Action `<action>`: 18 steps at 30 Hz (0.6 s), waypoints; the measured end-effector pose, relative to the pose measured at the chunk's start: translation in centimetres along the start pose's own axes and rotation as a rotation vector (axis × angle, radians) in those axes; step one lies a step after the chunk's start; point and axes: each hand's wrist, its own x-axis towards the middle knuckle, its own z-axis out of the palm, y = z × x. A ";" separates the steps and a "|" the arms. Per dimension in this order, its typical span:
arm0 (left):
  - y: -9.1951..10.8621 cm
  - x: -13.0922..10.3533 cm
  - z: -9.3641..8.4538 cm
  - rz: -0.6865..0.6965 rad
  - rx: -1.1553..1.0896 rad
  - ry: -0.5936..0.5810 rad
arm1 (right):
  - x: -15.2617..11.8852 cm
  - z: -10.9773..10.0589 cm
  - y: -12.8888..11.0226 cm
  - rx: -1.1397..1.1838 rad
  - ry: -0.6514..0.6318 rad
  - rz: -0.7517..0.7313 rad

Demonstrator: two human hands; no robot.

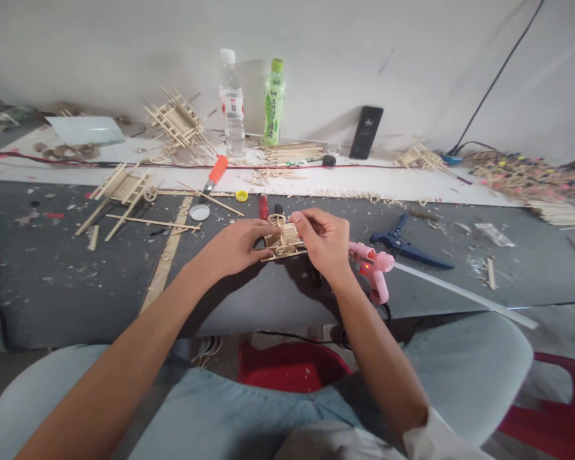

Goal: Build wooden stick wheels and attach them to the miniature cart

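Well, I had a small, pale cart of thin wooden sticks (290,238) before me, over the dark grey tabletop (76,294).
My left hand (236,248) grasped its left side; my right hand (326,241) bent its fingers at the upper right, whether gripping anything I couldn't tell. Just right lay a pink plastic glue gun (376,275).

A small pale wooden-stick cart (291,237) lies near centre on the flat grey table (100,287), between left hand (237,246) and right hand (326,243). Right of them lies a pink plastic glue gun (377,281), with a blue long-handled tool (393,243) just beyond. Far behind the cart, a clear plastic bottle (232,121) stands left of a green plastic bottle (273,105). Far right, blurred, lies what looks like a heap of pale thin sticks (531,177).
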 end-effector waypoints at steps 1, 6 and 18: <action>-0.1 0.0 0.0 0.004 -0.002 0.001 | 0.0 0.0 0.0 -0.004 -0.001 0.003; -0.5 -0.2 0.4 -0.014 0.025 0.040 | 0.0 0.0 0.0 -0.026 -0.008 0.014; -1.0 -0.7 1.0 -0.046 0.094 0.098 | -0.1 -0.1 -0.1 -0.042 -0.027 0.012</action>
